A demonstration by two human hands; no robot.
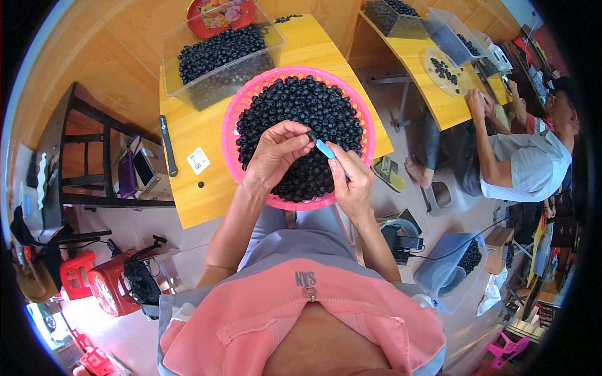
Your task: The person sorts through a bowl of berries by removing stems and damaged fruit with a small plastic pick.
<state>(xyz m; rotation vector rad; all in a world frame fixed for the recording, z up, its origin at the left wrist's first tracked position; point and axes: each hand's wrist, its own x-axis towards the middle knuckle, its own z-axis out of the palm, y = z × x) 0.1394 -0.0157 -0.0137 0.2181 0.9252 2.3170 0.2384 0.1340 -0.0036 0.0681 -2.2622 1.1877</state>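
Note:
Over a pink perforated basket heaped with black round beads, my left hand pinches a small dark piece, probably one bead, between thumb and fingertips. My right hand is closed around a slim light-blue tool, its end meeting the piece at the left fingertips. The tool's exact kind is too small to tell. Both hands come close together above the middle of the heap. The basket sits at the near edge of a yellow wooden table, over my lap.
Behind the basket stands a clear plastic bin of beads, beside a red floral tray. A black strap-like object, a white label and a loose bead lie left. At right, another person works at a second table.

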